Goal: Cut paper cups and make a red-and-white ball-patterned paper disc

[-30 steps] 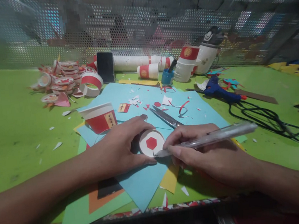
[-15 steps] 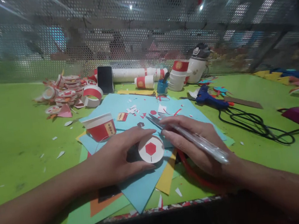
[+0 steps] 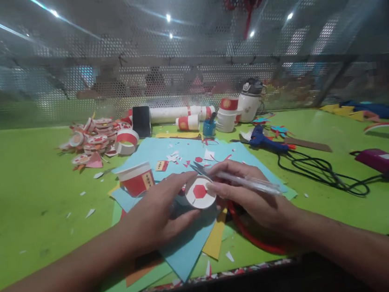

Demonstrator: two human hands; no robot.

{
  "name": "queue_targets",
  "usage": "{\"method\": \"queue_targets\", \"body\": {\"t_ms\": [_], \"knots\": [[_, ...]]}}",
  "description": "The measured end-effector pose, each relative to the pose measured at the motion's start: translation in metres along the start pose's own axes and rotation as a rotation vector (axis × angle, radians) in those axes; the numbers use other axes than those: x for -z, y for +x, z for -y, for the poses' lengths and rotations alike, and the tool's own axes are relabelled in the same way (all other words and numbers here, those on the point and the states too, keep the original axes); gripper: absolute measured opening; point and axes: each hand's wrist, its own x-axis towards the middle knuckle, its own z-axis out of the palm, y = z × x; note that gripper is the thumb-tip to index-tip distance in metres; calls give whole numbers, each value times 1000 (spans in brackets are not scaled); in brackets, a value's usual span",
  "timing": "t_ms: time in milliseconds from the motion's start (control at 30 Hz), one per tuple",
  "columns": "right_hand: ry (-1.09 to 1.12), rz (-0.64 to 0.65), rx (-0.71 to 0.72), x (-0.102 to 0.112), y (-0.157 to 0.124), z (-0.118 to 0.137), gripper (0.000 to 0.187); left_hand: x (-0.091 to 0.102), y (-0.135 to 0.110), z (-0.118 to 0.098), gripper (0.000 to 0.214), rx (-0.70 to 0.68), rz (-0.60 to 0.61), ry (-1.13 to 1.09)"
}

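My left hand [image 3: 160, 213] is curled around a cut paper-cup base [image 3: 200, 193], a white disc with a red hexagon on it, tilted up toward me. My right hand [image 3: 253, 200] grips a clear pen [image 3: 244, 181] and its fingertips touch the disc's right edge. Both hands rest over a stack of coloured paper sheets topped by a light blue sheet [image 3: 191, 240]. Scissors [image 3: 199, 169] lie just behind the disc. A red and white paper cup [image 3: 135, 178] stands left of my left hand.
A pile of cut cup rings and discs [image 3: 97, 140] sits at the back left by a black phone [image 3: 141, 120]. Stacked cups [image 3: 227, 111] and a white bottle [image 3: 248, 102] stand at the back. A blue glue gun [image 3: 267, 138] with black cable [image 3: 320, 171] lies right. Mesh wall behind.
The pen tip has left the disc's lower edge. My right hand turned the pen sideways and now touches the disc's right side. The view has tilted upward.
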Motion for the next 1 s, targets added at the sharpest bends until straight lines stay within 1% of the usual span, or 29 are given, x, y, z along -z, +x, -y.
{"method": "queue_targets", "body": {"t_ms": [100, 200, 267, 400, 467, 567, 700, 800, 900, 1000], "knots": [[40, 18, 4, -3, -1, 0, 16, -3, 0, -3, 49, 2, -42, 48], [28, 35, 22, -4, -3, -1, 18, -1, 2, -7, 45, 24, -22, 34], [-10, 19, 31, -3, -3, -2, 15, 3, 4, -9, 43, 7, 18, -14], [-148, -16, 90, 0, -3, -4, 11, 9, 7, -11, 45, -84, 146, -197], [-206, -20, 110, 2, -3, -4, 11, 10, 8, -11, 45, -77, 176, -244], [-185, -29, 85, 4, -2, -2, 11, 8, 6, -7, 48, -25, 150, -202], [29, 19, -34, 2, -3, 1, 16, 2, 3, -1, 50, -15, 33, -84], [140, 60, -97, -2, -4, 3, 22, 0, 2, 0, 48, 9, -12, -31], [155, 45, -113, -4, -4, 3, 22, 0, 2, -1, 46, 32, -9, -35], [75, 19, -48, -2, -3, 1, 15, 1, 4, -1, 44, -39, 18, -87]]}}
